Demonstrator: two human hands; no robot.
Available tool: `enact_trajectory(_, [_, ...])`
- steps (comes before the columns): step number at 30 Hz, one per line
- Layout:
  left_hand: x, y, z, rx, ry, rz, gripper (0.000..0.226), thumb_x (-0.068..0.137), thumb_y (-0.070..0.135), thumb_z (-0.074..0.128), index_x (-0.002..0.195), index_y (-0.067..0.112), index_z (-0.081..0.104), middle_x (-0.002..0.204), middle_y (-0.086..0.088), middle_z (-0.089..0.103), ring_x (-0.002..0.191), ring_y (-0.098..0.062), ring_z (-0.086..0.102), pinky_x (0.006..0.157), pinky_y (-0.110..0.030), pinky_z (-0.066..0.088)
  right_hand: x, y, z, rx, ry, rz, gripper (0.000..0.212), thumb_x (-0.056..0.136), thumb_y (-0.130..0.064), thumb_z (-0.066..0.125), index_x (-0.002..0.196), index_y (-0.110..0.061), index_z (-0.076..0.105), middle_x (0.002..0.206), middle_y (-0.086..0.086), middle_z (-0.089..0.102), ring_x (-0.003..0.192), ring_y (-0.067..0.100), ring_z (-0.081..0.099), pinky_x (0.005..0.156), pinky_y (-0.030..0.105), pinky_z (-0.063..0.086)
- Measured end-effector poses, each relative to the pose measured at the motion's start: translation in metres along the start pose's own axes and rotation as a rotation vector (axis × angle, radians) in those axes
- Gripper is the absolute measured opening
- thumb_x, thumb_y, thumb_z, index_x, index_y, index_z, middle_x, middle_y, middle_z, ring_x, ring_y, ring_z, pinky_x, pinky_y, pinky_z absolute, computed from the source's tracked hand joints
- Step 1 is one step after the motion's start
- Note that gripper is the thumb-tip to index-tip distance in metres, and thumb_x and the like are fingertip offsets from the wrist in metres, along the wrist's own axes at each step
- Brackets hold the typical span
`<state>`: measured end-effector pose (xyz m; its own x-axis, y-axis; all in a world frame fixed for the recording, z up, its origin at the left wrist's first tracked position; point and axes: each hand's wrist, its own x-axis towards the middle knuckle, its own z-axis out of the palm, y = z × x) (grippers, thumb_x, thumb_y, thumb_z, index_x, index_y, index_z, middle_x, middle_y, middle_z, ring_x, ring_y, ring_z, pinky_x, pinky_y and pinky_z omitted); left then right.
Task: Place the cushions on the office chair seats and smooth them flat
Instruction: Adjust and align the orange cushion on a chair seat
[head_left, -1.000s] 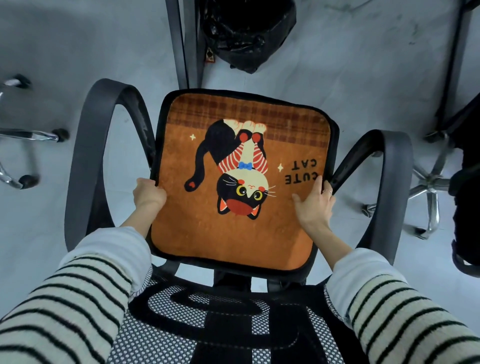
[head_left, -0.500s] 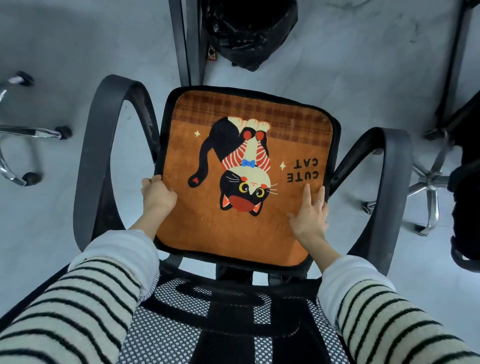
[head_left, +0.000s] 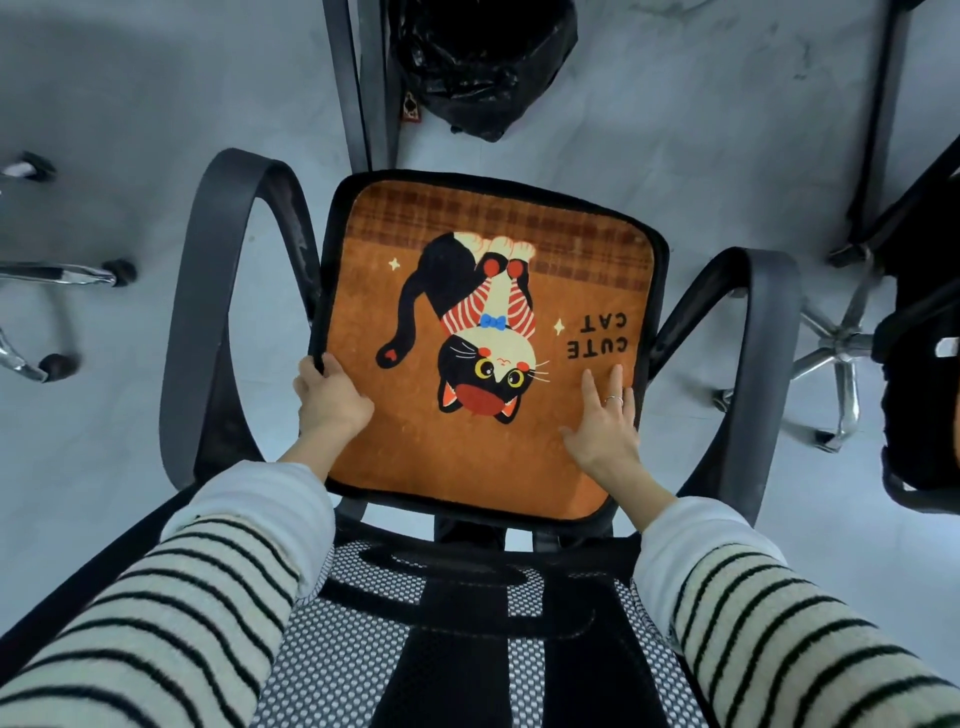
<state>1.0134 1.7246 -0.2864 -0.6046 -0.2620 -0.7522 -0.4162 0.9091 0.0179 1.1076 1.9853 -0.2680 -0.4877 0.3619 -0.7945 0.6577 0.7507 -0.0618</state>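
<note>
Head view — cushion (head_left: 467, 457) under flat right hand (head_left: 605, 421) — left hand (head_left: 330, 400) grips its edge.

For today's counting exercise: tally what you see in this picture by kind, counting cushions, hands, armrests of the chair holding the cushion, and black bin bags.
Cushions: 1, the orange cat cushion
Hands: 2, left hand, right hand
Armrests: 2, left armrest, right armrest
Black bin bags: 1, black bin bag
Total: 6

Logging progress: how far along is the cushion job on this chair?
Done: the orange cat cushion lies on the office chair seat, within its edges.
In hand: left hand grips its left edge; right hand lies flat on it, smoothing.
Left: finishing the smoothing. The neighbouring chair is too cropped to judge.
</note>
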Motion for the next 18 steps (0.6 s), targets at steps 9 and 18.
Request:
enact_trajectory(9, [-0.088, 0.032, -0.081, -0.014, -0.242, 0.307, 0.046, 0.095, 0.023, 0.046, 0.138, 0.008, 0.04, 0.142, -0.012, 0.043, 0.126, -0.029, 0.046, 0.101, -0.032, 0.039, -0.083, -0.031, -0.082, 0.175, -0.073, -0.147, 0.055, 0.098, -0.028, 0.044, 0.146, -0.01, 0.026, 0.144, 0.014, 0.042, 0.125, 0.031, 0.048, 0.095, 0.032, 0.042])
enact_trajectory(18, [-0.24, -0.001, -0.211, -0.163, 0.111, 0.614, 0.039, 0.097, 0.025, 0.044, 0.133, 0.012, 0.047, 0.133, -0.011, 0.053, 0.12, -0.026, 0.051, 0.095, -0.027, 0.039, -0.225, -0.089, -0.158, 0.117, 0.121, -0.522, 0.041, 0.098, -0.03, 0.041, 0.131, -0.007, 0.052, 0.135, 0.011, 0.054, 0.113, 0.027, 0.056, 0.095, 0.033, 0.043])
